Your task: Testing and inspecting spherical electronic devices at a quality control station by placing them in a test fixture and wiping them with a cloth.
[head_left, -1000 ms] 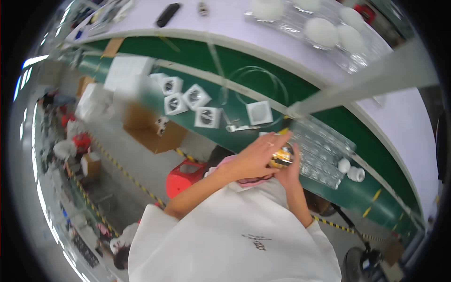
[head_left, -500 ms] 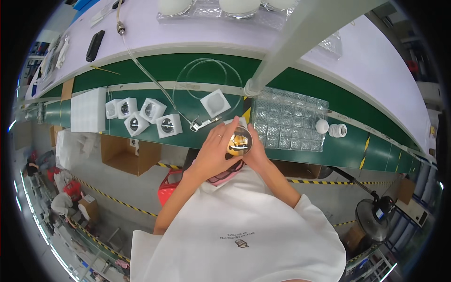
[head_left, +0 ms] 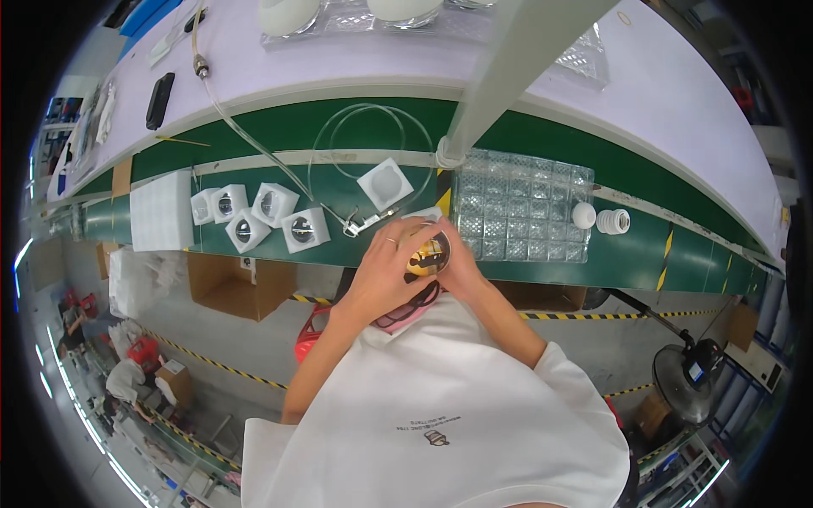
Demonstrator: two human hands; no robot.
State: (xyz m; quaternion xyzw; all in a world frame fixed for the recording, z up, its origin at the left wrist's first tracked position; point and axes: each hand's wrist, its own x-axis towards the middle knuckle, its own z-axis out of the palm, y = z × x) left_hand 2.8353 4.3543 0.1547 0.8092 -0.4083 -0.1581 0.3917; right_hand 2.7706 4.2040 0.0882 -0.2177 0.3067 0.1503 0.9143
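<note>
Held part: a small round part (head_left: 428,254) with a yellow-orange middle and a dark rim, held between both hands over the near edge of the desk, just in front of the person's chest; what kind of part it is cannot be made out.
Left hand (head_left: 383,273): fingers curl around the part's left side, closed on it; a ring shows on one finger. The grip looks meant to steady the piece while it is worked on.
Right hand (head_left: 460,261): wraps the part's right side, fingers closed on it and mostly hidden behind it, so the two hands cup it between them.
Clear tray (head_left: 521,207): a see-through plastic tray with many small pockets lies just right of the hands, near enough to reach without stretching.
White caps (head_left: 600,219): two small white round pieces stand side by side just beyond the tray's right end.
Metal tool (head_left: 364,223): a small tool on a thin clear hose (head_left: 254,144) lies just left of the hands; the hose loops away across the green surface.
White square holders (head_left: 258,216): several white square blocks, each with a round dark piece inside, sit clustered further left, with one more (head_left: 385,184) set apart nearer the hose loop.
Foam stack (head_left: 161,210): a white ribbed block lies at the far left of that row.
Desk (head_left: 644,254): a long green strip with a pale lilac surface behind it.
Pole (head_left: 500,76): a pale post rises from the desk beside the tray.
</note>
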